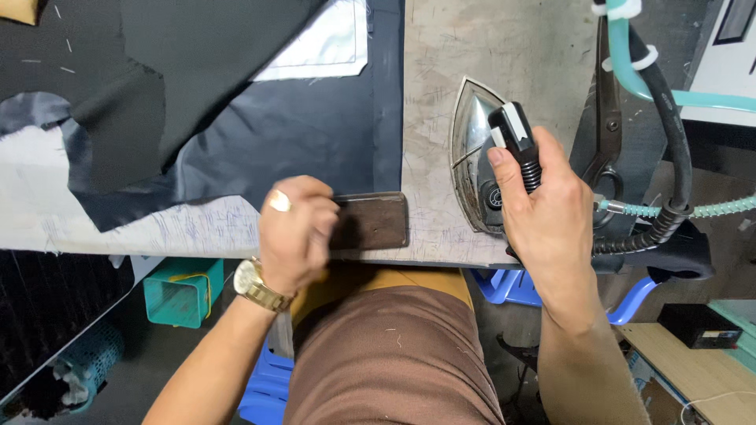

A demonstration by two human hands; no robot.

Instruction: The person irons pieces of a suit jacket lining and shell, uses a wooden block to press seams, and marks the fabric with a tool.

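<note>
My right hand (547, 208) grips the black handle of a steam iron (476, 149), which rests flat on the worn grey table (504, 47). My left hand (295, 232), with a ring and a gold wristwatch, is closed on a dark wooden block (374, 220) lying at the table's front edge, on the hem of a dark navy fabric (315, 134). The block lies just left of the iron. A white lining piece (327, 51) lies on the fabric farther back.
Black scissors (606, 118) lie right of the iron. A black hose (673, 134) and teal tubing (630, 63) run to the iron. Below the table are a teal bin (183, 291), a blue plastic stool (512, 287) and a wooden shelf (693, 366).
</note>
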